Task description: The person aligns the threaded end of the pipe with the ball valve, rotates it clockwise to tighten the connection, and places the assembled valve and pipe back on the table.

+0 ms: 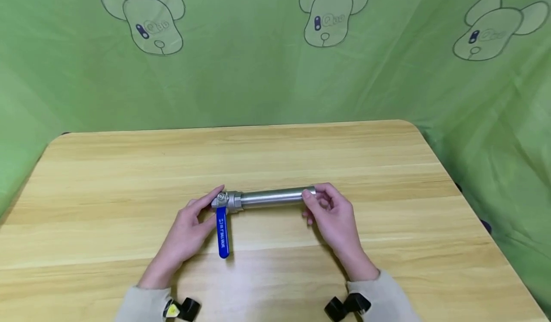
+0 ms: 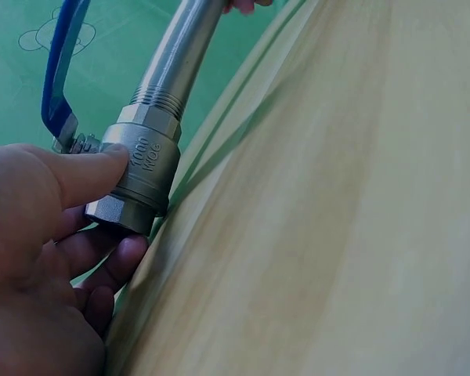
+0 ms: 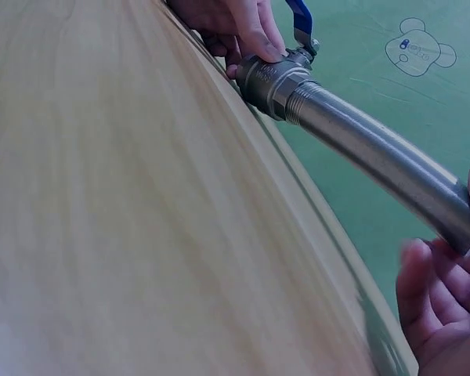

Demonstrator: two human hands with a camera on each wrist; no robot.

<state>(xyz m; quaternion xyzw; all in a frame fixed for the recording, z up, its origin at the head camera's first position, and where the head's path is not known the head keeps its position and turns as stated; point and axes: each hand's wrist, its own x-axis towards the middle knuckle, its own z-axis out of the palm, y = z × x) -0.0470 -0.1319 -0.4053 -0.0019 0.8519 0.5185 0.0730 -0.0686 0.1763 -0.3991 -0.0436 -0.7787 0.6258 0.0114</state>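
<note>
A steel ball valve (image 1: 233, 201) has a blue lever handle (image 1: 222, 236) that points toward the person in the head view. From its right end runs a straight steel pipe (image 1: 275, 197), and the threads (image 2: 158, 100) where they join show in the left wrist view. My left hand (image 1: 187, 231) grips the valve body, its thumb lying over the raised lettering. At the pipe's free end, my right hand (image 1: 337, 221) pinches the tube between thumb and fingers. Valve and pipe are held roughly level above the table; the pipe's inside is hidden.
The wooden table (image 1: 129, 169) spreads under both hands, with rounded far corners. Behind it and to the right hangs a green cloth (image 1: 241, 73) printed with animal heads. Black wrist-worn devices (image 1: 189, 308) sit at both grey sleeves (image 1: 383, 298).
</note>
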